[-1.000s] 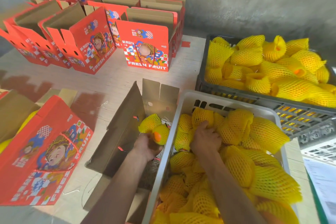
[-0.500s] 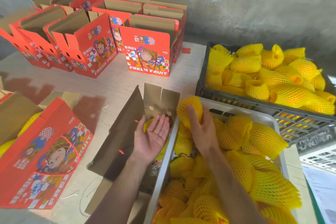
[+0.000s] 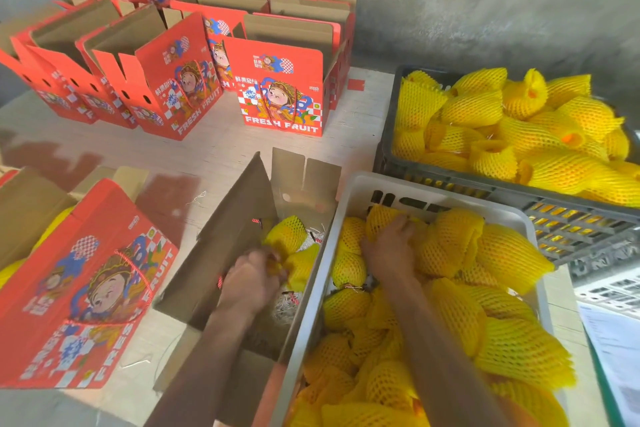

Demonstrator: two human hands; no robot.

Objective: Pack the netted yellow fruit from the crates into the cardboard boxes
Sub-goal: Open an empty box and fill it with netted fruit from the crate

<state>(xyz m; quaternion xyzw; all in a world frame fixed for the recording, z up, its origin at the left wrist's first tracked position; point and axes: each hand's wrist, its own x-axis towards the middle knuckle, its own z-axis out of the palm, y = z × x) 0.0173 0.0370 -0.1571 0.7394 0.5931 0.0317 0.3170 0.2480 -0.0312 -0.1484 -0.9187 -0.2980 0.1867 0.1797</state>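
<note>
Handling-wise, the netted fruit (image 3: 450, 246) is looking soft-skinned & bruisable under its foam sleeve, prob. moderately heavy; the springy mesh is giving grip, so cupping round the fat middle w/ the whole palm seems best, not tugging the loose flared sleeve ends. Each piece is showing as bright yellow honeycomb netting, ends open, orange skin peeking thru on some. Fruit is piling high in the white crate (image 3: 349, 191) nearest & the grey crate (image 3: 388, 135) behind it. Left hand (image 3: 252, 281) is sitting down inside the open brown box (image 3: 235, 218), blurred, fingers seemingly curled on a netted piece beside two already lying there. Right hand (image 3: 389, 250) is pressing into the white crate's heap, fingers curling over a piece.
</note>
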